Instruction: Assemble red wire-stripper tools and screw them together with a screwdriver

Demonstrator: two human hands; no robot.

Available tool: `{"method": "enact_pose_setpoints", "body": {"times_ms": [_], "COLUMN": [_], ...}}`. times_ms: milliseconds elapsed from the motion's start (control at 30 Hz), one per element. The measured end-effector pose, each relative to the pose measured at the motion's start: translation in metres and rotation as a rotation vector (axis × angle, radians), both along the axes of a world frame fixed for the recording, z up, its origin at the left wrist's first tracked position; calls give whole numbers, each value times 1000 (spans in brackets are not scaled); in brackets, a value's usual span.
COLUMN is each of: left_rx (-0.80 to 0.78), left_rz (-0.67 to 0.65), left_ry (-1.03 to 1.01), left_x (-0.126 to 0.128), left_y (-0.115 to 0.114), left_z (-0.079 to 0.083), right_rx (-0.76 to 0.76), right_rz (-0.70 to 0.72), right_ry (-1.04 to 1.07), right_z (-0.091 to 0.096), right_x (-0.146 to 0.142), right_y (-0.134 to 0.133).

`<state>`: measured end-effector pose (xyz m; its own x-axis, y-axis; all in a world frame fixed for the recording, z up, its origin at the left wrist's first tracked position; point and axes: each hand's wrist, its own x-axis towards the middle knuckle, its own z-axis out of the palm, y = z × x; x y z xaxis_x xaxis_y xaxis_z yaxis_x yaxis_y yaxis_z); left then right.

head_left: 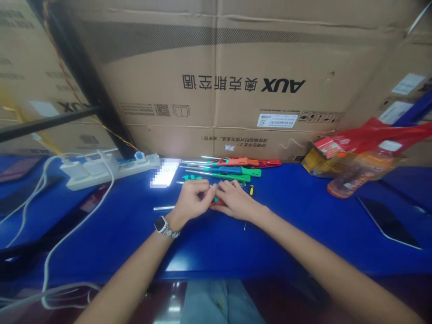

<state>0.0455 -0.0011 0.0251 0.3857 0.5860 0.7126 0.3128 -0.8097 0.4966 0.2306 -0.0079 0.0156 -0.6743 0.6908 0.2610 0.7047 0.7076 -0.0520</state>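
The red-handled tool [216, 204] is between the two hands, low over the blue bench [297, 216], and its bare metal shaft pokes out to the left. The left hand [194, 198] is curled around it, thumb toward the middle; the right hand [238, 200] grips the red part, fingers bent over the top (most of the handle is hidden by the knuckles). A watch [161, 224] sits on the left wrist. Just beyond the fingers lie small green pieces [191, 177] and a row of tools with blue, green, orange and red handles, among them the orange-handled tool [236, 160]. A small yellow-and-black handle [251, 191] is near the right hand. Left of the row are a glowing screen [167, 173] and a power strip [97, 177]; well off to the right, a tilted bottle [364, 173] and a dark tablet-like device [389, 222]. A large cardboard box [219, 58] stands behind.
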Motion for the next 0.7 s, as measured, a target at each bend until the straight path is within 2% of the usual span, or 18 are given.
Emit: {"method": "enact_pose_setpoints", "body": {"times_ms": [67,167,233,300,433,533,633,700], "left_rx": [-58,-104,-103,-84,-47,-63,-97,-136], "left_rz": [51,54,-1,-52,-78,-80,-41,-16], "left_ry": [71,211,297,384,578,624,564,540], "left_x": [0,2,6,13,28,35,33,27], "left_y": [3,4,5,6,15,23,28,30], "left_z": [-4,-8,-10,-11,-10,-8,-9,-11], "right_rx": [8,-27,-101,-155,-219,-270,-305,-360], "right_rz": [-91,-452,-720,-841,-878,-899,-855,-736], "right_ry": [150,346,318,246,216,314,563,824], "right_z": [4,9,7,2,-5,-5,-3,-1], "right_x": [11,36,50,57,55,53,54,52], "right_y": [-2,-15,-25,-33,-35,-30,-21,-9]}}
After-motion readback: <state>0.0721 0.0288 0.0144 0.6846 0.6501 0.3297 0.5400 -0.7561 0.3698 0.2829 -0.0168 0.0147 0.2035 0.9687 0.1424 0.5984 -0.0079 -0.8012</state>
